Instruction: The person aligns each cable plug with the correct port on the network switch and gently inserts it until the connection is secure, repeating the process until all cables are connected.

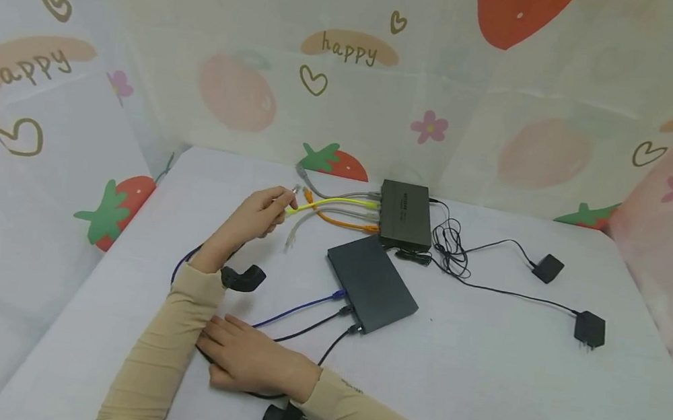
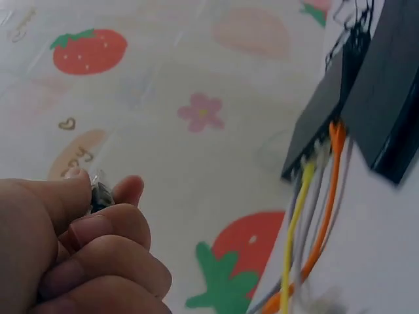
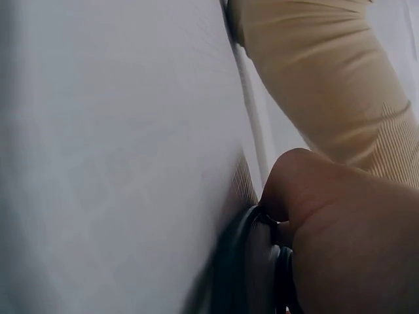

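Note:
In the head view my left hand (image 1: pixel 260 213) is raised over the table's left side, pinching a clear network plug (image 1: pixel 296 190) between thumb and fingers. The left wrist view shows that plug (image 2: pixel 99 191) upright, dark at its base; its cable is mostly hidden by the hand. Lower down, my right hand (image 1: pixel 255 356) rests palm down on black cable (image 3: pixel 236 261), beside the left sleeve. Blue (image 1: pixel 296 307) and black cables run from near this hand into a flat dark box (image 1: pixel 372 284). Behind it, a smaller dark network switch (image 1: pixel 407 215) has yellow, orange (image 1: pixel 341 224) and grey cables plugged in.
Two black power adapters (image 1: pixel 547 268) lie at the right, their thin leads tangled (image 1: pixel 453 248) beside the switch. Loose ends of grey cable (image 1: pixel 291 238) lie near the left hand. Printed cloth (image 1: pixel 347 103) hangs behind the white table (image 1: pixel 509 375).

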A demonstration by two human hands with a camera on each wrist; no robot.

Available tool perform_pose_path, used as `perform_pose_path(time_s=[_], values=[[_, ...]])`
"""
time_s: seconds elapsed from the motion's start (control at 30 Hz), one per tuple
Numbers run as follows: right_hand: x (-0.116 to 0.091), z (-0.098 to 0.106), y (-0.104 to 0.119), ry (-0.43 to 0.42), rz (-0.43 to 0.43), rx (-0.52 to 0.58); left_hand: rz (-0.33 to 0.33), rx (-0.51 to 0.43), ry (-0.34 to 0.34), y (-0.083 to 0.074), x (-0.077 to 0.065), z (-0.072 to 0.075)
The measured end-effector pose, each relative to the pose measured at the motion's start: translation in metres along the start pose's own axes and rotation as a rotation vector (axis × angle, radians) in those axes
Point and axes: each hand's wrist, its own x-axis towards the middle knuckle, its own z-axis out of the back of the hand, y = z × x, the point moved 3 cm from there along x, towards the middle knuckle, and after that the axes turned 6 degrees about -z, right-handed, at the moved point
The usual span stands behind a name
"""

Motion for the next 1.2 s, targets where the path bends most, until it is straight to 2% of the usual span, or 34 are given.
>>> perform_pose_path(time_s=[0.1, 0.2, 0.27, 0.47, 0.57, 0.67, 0.73, 0.83, 0.9, 1.0, 1.07, 1.2], values=[[0.000, 0.000, 0.000, -0.043, 0.011, 0.008, 0.048, -0.237, 0.143, 0.005, -0.001, -0.021], [0.001, 0.000, 0.001, -0.042, 0.010, 0.009, 0.087, -0.352, 0.247, 0.014, -0.002, -0.038], [0.001, 0.000, 0.001, -0.020, 0.005, 0.013, 0.112, -0.367, 0.283, 0.020, -0.004, -0.045], [-0.001, 0.003, 0.003, 0.055, -0.013, 0.029, 0.191, -0.354, 0.324, 0.045, -0.013, -0.060], [-0.002, 0.005, 0.004, 0.099, -0.026, 0.003, 0.189, -0.355, 0.357, 0.055, -0.016, -0.068], [-0.007, 0.009, 0.004, 0.128, 0.000, -0.021, 0.176, -0.368, 0.388, 0.061, -0.018, -0.075], [-0.014, 0.015, 0.000, 0.125, 0.032, 0.007, 0.167, -0.375, 0.403, 0.063, -0.019, -0.079], [-0.030, 0.030, -0.014, 0.123, 0.043, 0.146, 0.158, -0.371, 0.402, 0.065, -0.019, -0.082], [-0.044, 0.044, -0.030, 0.110, -0.001, 0.269, 0.158, -0.371, 0.390, 0.066, -0.018, -0.082], [-0.069, 0.060, -0.060, 0.051, -0.129, 0.392, 0.170, -0.366, 0.375, 0.065, -0.016, -0.083], [-0.086, 0.067, -0.081, -0.021, -0.231, 0.412, 0.189, -0.357, 0.376, 0.065, -0.015, -0.083], [-0.118, 0.071, -0.120, -0.139, -0.459, 0.378, 0.223, -0.307, 0.389, 0.064, -0.016, -0.085]])
